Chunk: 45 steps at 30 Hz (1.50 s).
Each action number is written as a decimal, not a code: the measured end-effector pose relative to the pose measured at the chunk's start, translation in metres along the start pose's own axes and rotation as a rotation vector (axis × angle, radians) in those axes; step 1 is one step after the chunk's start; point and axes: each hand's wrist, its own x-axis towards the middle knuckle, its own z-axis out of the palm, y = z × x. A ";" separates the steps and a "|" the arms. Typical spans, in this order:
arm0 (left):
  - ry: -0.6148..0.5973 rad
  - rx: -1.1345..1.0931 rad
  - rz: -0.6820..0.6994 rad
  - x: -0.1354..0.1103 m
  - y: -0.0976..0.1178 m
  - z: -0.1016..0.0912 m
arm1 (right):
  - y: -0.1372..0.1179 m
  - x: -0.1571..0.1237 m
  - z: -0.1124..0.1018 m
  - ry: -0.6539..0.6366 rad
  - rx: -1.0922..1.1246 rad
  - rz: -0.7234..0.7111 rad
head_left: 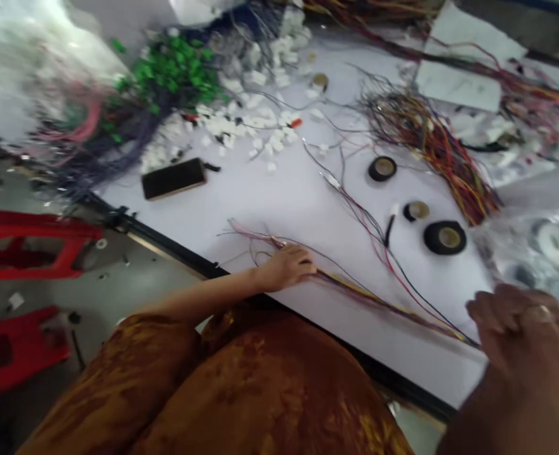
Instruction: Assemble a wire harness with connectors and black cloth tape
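The person's left hand (286, 266) lies palm down at the near edge of the white counter (303, 196), fingers together and not closed, pressing on a loose bundle of thin multicoloured wires (355, 294). The bundle stretches across the counter from just beyond that hand towards the right hand (521, 341), which hangs blurred over the corner with its fingers curled and a ring on one of them. The wire ends reach its fingers, but I can't tell whether that hand is gripping them.

Three rolls of black electrical tape (444, 237) sit just above the wires, with a short black sleeve (389, 230) beside them. Beyond these lies a thick sheaf of red, yellow and dark wires (426, 145). Farther up the counter, a scatter of small white plastic connectors (246, 114) spreads beside a heap of green connectors (175, 69), and a flat dark rectangular block (172, 178) lies nearer the edge. A clear plastic bag of white rolls (549, 243) rests at the right. The person's lap, in mottled orange-brown cloth (260, 385), shows below the counter edge, and two red plastic stools (28, 243) stand on the grey floor (118, 297).
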 end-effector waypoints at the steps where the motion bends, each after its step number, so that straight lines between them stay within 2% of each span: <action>1: -0.001 -0.033 0.037 -0.001 -0.003 0.000 | 0.000 0.010 0.001 0.017 0.034 0.014; 3: -0.012 -0.098 0.107 -0.002 -0.008 -0.001 | -0.007 0.032 0.021 -0.116 0.102 0.056; 6: -0.029 -0.262 0.119 -0.002 -0.012 -0.009 | -0.030 0.062 0.080 -0.406 0.126 0.086; 7: -0.019 -0.344 0.090 -0.001 -0.016 -0.015 | -0.037 0.071 0.101 -0.453 0.131 0.069; 8: 0.011 -0.423 0.043 -0.001 -0.022 -0.023 | -0.044 0.079 0.121 -0.486 0.142 0.051; 10: 0.150 -0.505 -0.118 -0.003 -0.045 -0.047 | -0.053 0.091 0.151 -0.523 0.181 0.035; 12: 0.365 -0.408 -0.372 -0.007 -0.083 -0.079 | -0.056 0.095 0.170 -0.552 0.246 0.074; 14: 0.569 -0.188 -0.672 -0.015 -0.131 -0.111 | -0.055 0.094 0.178 -0.555 0.326 0.152; 15: 0.624 -0.073 -0.810 -0.019 -0.155 -0.125 | -0.054 0.093 0.180 -0.548 0.370 0.198; 17: 0.604 0.081 -0.986 -0.025 -0.197 -0.147 | -0.051 0.090 0.182 -0.529 0.466 0.281; 19: 0.566 0.159 -1.059 -0.026 -0.227 -0.160 | -0.049 0.088 0.181 -0.522 0.561 0.338; 21: 0.519 0.181 -1.084 -0.022 -0.245 -0.165 | -0.048 0.090 0.181 -0.530 0.633 0.363; 24: 0.473 0.182 -1.074 -0.013 -0.259 -0.167 | -0.049 0.094 0.182 -0.507 0.669 0.369; 26: 0.491 0.177 -1.070 -0.011 -0.264 -0.169 | -0.050 0.096 0.183 -0.467 0.685 0.367; 28: 0.543 0.168 -1.095 -0.009 -0.264 -0.171 | -0.050 0.097 0.184 -0.429 0.741 0.374; 30: 0.627 0.125 -1.115 -0.002 -0.255 -0.170 | -0.049 0.099 0.187 -0.397 0.827 0.387; 32: 0.808 -0.130 -1.067 0.011 -0.229 -0.162 | -0.048 0.100 0.189 -0.376 0.902 0.411; 33: 0.848 -0.324 -1.020 0.019 -0.210 -0.154 | -0.048 0.101 0.191 -0.368 0.929 0.424; 34: 0.818 -0.511 -0.962 0.029 -0.187 -0.143 | -0.048 0.102 0.192 -0.362 0.948 0.436; 36: 0.616 -0.851 -0.869 0.048 -0.139 -0.118 | -0.047 0.102 0.193 -0.341 0.966 0.451; 39: 0.403 -1.228 -0.875 0.070 -0.086 -0.081 | -0.045 0.099 0.193 -0.290 0.952 0.429; 41: 0.361 -1.384 -0.910 0.077 -0.072 -0.064 | -0.043 0.096 0.193 -0.262 0.942 0.403; 45: 0.369 -1.499 -0.904 0.075 -0.075 -0.051 | -0.041 0.094 0.193 -0.241 0.931 0.382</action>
